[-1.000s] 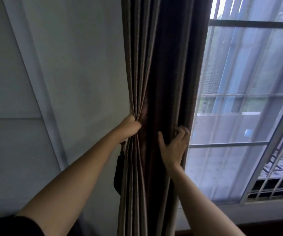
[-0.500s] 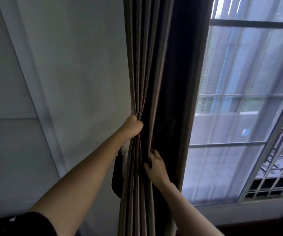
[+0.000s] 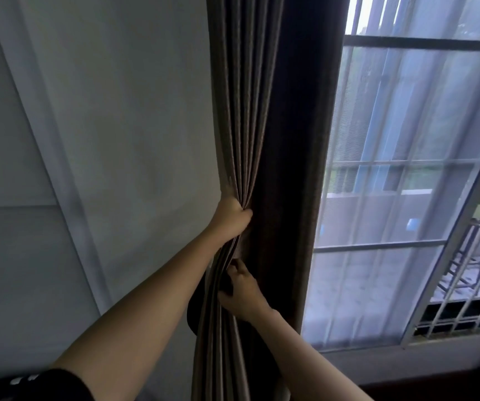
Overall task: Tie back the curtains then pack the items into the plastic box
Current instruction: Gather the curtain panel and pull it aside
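Shifted leftward, right hand pinching vertically hanging curtain, left hand clutching it above

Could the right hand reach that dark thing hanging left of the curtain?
Probably not directly: the bunched curtain hangs between the right hand and the dark thing, and that hand is busy pinching its folds.

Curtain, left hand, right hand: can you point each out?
curtain (image 3: pixel 244 111), head view, on pleated folds above both hands
left hand (image 3: pixel 233 215), head view, on its back
right hand (image 3: pixel 244 293), head view, on its back
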`<state>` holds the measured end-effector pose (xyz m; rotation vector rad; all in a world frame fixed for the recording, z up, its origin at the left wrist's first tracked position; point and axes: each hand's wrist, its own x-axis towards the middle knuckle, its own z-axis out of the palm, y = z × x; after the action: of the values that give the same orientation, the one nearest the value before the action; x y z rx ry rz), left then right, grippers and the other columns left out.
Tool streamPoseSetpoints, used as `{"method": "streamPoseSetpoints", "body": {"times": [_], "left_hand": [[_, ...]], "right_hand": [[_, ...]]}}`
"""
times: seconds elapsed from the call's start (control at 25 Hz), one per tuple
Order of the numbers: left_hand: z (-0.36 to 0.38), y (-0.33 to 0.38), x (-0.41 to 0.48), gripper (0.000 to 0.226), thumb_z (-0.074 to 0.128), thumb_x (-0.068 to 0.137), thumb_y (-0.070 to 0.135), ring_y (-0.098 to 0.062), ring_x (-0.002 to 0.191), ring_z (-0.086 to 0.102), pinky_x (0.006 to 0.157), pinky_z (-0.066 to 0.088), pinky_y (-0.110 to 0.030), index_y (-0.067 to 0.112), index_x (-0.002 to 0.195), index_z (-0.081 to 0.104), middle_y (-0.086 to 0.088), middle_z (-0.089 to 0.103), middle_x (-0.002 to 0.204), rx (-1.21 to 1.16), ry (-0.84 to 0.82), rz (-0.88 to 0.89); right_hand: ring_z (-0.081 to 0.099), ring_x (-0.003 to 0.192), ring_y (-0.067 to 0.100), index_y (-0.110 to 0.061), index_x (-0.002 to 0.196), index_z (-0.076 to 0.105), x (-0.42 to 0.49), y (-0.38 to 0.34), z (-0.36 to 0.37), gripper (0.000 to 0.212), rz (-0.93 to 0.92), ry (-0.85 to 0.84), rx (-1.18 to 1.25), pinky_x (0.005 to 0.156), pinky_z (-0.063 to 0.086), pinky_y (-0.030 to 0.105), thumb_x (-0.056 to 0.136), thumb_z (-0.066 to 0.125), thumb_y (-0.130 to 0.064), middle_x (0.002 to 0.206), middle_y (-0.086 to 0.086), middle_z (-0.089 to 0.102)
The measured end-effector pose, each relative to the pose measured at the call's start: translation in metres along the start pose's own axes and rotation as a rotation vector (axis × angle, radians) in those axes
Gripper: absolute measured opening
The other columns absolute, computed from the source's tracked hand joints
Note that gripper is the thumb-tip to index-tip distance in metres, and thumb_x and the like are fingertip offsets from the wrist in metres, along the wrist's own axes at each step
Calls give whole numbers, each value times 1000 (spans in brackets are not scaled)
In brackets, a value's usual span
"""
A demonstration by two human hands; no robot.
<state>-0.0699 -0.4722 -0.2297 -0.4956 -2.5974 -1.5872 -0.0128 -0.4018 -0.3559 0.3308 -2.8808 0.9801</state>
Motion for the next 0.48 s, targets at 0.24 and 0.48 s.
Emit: {"method": "streamPoseSetpoints", "body": {"times": [0.24, 0.48], "left_hand": [[-15, -16, 3, 29, 43, 81, 12, -24, 95, 61, 86, 49, -36, 10, 107, 56, -10, 62, 109, 3, -59, -6], [-19, -14, 1, 45, 49, 88, 15, -18, 103, 61, 94, 50, -35, 17, 133, 50, -4, 63, 115, -53, -76, 41]], "right_hand": [[37, 130, 25, -10, 124, 48, 7, 38, -98, 64, 54, 1207, 60, 106, 25, 39, 70, 69, -36, 137, 15, 45], [59, 106, 32, -8, 129, 45, 18, 58, -109, 54, 180, 362, 116, 71, 36, 25, 78, 53, 6, 108, 17, 64]]}}
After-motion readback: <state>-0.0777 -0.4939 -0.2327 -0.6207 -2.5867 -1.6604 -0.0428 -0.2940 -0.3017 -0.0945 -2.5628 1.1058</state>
